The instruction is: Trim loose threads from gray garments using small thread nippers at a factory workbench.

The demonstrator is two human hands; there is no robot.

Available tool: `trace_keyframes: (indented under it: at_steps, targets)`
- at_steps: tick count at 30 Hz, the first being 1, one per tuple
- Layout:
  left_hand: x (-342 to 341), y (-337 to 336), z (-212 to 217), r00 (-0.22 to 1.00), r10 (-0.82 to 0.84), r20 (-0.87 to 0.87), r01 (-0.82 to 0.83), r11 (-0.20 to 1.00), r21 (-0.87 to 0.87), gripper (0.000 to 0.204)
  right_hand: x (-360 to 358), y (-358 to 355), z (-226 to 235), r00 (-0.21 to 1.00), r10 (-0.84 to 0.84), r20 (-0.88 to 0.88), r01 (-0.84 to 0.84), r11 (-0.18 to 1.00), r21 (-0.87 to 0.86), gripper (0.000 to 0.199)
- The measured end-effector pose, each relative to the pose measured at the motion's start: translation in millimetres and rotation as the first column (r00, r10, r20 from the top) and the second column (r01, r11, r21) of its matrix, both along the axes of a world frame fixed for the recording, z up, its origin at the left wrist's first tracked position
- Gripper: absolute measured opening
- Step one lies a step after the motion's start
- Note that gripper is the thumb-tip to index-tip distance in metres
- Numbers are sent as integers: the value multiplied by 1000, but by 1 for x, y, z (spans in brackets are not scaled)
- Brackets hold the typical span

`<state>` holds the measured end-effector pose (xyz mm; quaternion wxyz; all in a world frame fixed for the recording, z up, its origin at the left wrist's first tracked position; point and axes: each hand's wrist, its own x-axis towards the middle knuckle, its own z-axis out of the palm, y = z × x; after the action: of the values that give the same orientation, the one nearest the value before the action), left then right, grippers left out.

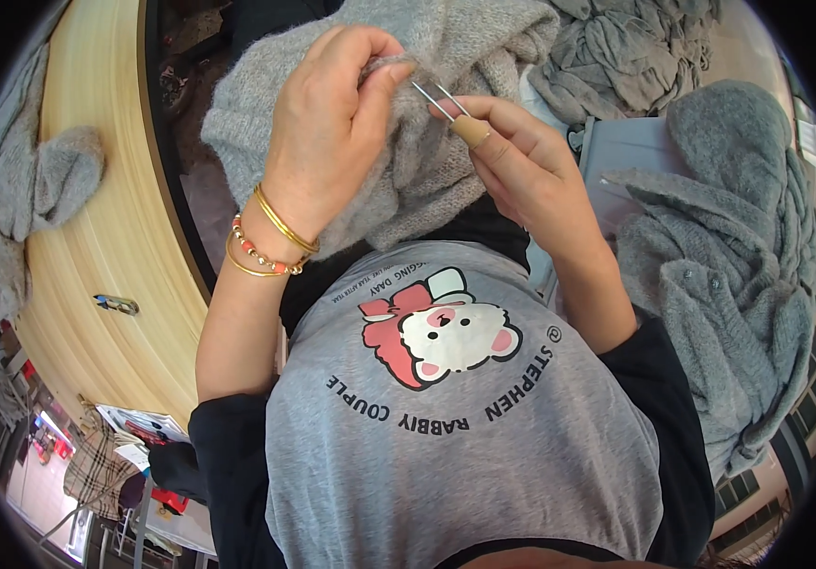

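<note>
A fuzzy grey knit garment (455, 194) lies bunched over my lap. My left hand (337, 114) is closed, pinching a raised edge of it between thumb and fingers. Close by on the right, my right hand (522, 161) grips a slim two-pronged metal tool (441, 100) that looks like tweezers. Its prongs stand apart and point up and left toward the pinched edge; whether they touch the knit I cannot tell. A tan cover (470, 131) wraps my right thumb tip.
On my left is a light wooden tabletop (109, 247) with a small yellow-and-dark tool (116, 303) and a grey knit piece (66, 175). More grey knits (711, 275) are heaped over a grey bin (626, 142) on my right. Another knit pile (616, 57) lies at the far right.
</note>
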<state>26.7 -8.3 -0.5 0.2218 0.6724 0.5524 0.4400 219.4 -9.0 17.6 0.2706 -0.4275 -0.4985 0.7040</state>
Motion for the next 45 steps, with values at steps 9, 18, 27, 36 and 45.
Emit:
trace_keyframes:
  at_steps: [9, 18, 27, 36, 45]
  targets:
    - [7, 8, 5, 999, -35, -24, 35, 999, -26, 9, 2, 0, -12, 938, -62, 341, -67, 933, 354, 30]
    - [2, 5, 7, 988, -73, -138, 56, 991, -121, 10, 9, 11, -10, 999, 34, 12, -33, 996, -89, 32]
    - [2, 8, 11, 948, -130, -290, 79, 980, -181, 14, 6, 7, -19, 977, 8, 215, -57, 974, 220, 33]
    - [7, 19, -7, 999, -21, 27, 26, 981, -194, 15, -2, -2, -9, 727, -203, 655, -368, 691, 623, 35]
    - [4, 22, -18, 835, 54, 547, 185, 910, -372, 12, 18, 19, -10, 994, -1, 113, -23, 978, 207, 33]
